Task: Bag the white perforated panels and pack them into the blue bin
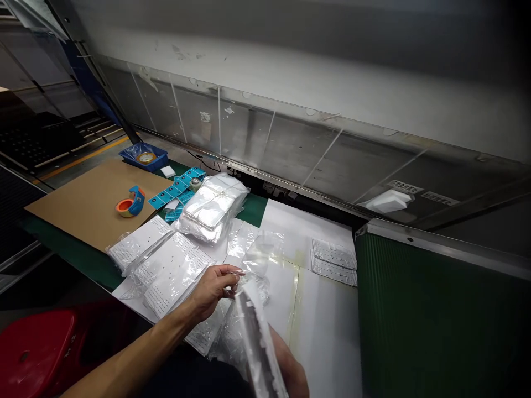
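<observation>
My right hand point(290, 370) grips a stack of thin white plastic trays point(259, 337), held edge-up near the bottom of the view. My left hand point(213, 287) pinches the mouth of a clear plastic bag point(259, 260) just above the top end of the trays. The bag hangs loosely around that end. Under both hands lie several bagged white trays point(170, 268) on a white sheet point(323, 320).
A bundle of clear bags point(213, 207) lies beyond the bagged trays. Two bare trays point(334, 260) sit at the right. A tape dispenser point(130, 202) rests on a cardboard sheet point(91, 204), with blue labels point(176, 188) and a blue bin point(144, 156) behind. A red stool point(35, 348) stands at lower left.
</observation>
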`<state>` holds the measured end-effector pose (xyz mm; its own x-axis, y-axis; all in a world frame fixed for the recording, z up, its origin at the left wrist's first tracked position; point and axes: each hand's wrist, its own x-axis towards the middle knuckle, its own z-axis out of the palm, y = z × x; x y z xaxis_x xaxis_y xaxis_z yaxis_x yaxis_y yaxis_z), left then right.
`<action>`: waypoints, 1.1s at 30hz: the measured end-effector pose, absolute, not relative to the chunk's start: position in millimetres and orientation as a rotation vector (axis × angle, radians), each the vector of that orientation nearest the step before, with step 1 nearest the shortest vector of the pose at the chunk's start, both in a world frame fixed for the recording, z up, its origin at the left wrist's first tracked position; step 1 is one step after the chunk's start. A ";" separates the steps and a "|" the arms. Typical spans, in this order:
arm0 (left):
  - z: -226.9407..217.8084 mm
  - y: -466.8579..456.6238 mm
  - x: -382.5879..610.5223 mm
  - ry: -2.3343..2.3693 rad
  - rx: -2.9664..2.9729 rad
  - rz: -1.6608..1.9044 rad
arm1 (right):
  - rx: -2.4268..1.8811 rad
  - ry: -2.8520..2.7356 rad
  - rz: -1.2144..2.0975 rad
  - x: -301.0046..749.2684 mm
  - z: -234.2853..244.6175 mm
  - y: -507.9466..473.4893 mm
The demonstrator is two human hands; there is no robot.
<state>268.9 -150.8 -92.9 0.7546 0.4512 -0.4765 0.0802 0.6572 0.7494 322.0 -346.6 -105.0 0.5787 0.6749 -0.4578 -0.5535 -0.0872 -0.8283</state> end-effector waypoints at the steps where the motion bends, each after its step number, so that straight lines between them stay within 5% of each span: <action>1: -90.8 -150.9 269.9 0.713 0.856 0.238 | -1.213 -0.080 1.102 316.9 -105.4 -338.5; 12: -65.1 -163.4 272.1 0.661 0.867 0.330 | -1.030 0.195 1.095 330.9 -103.0 -313.4; 16: -69.9 -175.3 269.4 0.818 1.051 0.374 | -1.181 0.254 0.977 321.5 -94.8 -305.9; 26: -112.1 -180.0 235.6 0.790 0.442 0.168 | -1.501 0.043 0.868 342.1 -93.4 -336.5; 33: -108.1 -194.2 226.5 0.931 0.675 0.070 | -1.963 -0.167 0.782 342.7 -100.7 -350.9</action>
<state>226.5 -194.2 -108.1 0.6104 0.3364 -0.7171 0.2252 0.7943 0.5642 342.7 -350.9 -100.7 0.7832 0.4261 -0.4528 -0.2037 -0.5122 -0.8344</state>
